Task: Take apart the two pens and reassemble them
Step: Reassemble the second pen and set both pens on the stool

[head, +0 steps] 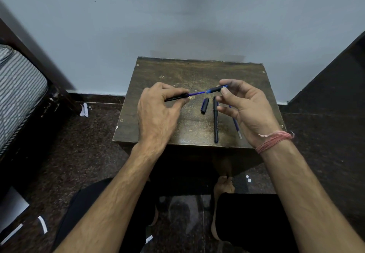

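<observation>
Above the bench, left hand fingers pinch the barrel. Right hand fingers pinch the tip piece. Thin refill bends easily; grip the thick parts

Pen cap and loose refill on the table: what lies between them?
In the head view, a black pen barrel lies on the table between the pen cap and the loose refill, partly under the right hand.

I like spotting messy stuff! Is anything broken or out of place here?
Nothing looks broken. Pen parts lie loose on the table: a cap, a barrel and a refill. White paper scraps litter the floor.
</observation>
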